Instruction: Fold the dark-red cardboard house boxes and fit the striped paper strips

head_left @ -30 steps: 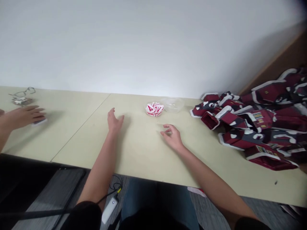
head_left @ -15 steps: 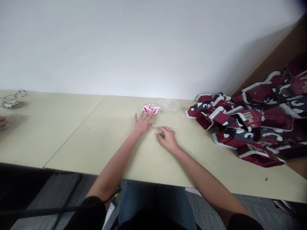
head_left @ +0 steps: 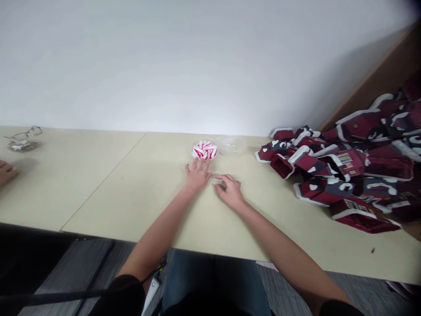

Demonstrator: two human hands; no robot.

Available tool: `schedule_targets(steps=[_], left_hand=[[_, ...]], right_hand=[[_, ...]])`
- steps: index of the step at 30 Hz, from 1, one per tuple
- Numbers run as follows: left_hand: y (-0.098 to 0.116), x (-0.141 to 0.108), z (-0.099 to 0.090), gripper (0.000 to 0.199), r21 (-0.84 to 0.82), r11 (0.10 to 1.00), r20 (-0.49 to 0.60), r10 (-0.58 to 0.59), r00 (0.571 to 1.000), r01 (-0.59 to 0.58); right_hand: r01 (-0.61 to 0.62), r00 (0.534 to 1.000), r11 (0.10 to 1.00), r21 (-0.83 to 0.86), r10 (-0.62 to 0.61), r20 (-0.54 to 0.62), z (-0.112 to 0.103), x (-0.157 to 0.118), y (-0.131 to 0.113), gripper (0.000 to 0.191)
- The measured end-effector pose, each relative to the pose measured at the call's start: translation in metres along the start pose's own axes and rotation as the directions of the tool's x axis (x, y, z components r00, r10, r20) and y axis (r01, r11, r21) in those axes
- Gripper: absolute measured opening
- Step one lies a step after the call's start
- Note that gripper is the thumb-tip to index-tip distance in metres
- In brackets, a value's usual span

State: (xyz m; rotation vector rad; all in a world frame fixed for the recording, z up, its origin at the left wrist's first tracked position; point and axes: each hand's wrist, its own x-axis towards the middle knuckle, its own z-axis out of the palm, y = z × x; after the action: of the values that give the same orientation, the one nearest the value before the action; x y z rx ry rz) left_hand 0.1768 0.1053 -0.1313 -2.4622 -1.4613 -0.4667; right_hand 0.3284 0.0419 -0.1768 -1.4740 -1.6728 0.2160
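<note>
A round clear container of small red-and-white pieces (head_left: 204,150) sits on the table toward the wall. My left hand (head_left: 198,174) lies just in front of it, palm down with fingers spread; its fingertips come up to the near edge, and I cannot tell whether they touch. To its right, my right hand (head_left: 230,189) rests on the table with fingers loosely curved and thumb apart, nothing in it. A clear plastic bowl or lid (head_left: 232,145) stands right beside the filled container.
Dark red house-shaped pieces with white trim (head_left: 348,175) are piled at the right against a brown board (head_left: 371,74). At the far left are eyeglasses (head_left: 24,133), a small clear container with white pieces (head_left: 22,145) and another person's hand (head_left: 5,172). A tiny dark bit (head_left: 372,250) lies front right.
My left hand has drawn back slightly toward me, uncovering more of the red-and-white pieces. My right hand stays put. The other person's hand at the far left shows a little more.
</note>
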Motion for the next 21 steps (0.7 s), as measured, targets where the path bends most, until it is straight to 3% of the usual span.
schedule_targets(steps=[10, 21], left_hand=[[-0.004, 0.001, 0.013, 0.066, -0.088, 0.994, 0.104, -0.052, 0.993, 0.061], [-0.006, 0.006, 0.016, 0.054, -0.069, 0.996, 0.032, -0.049, 0.998, 0.051]], right_hand=[[0.007, 1.0, 1.0, 0.014, -0.007, -0.008, 0.0, 0.0, -0.002, 0.027], [-0.043, 0.998, 0.995, -0.09, 0.046, 0.035, 0.004, 0.006, 0.0, 0.031]])
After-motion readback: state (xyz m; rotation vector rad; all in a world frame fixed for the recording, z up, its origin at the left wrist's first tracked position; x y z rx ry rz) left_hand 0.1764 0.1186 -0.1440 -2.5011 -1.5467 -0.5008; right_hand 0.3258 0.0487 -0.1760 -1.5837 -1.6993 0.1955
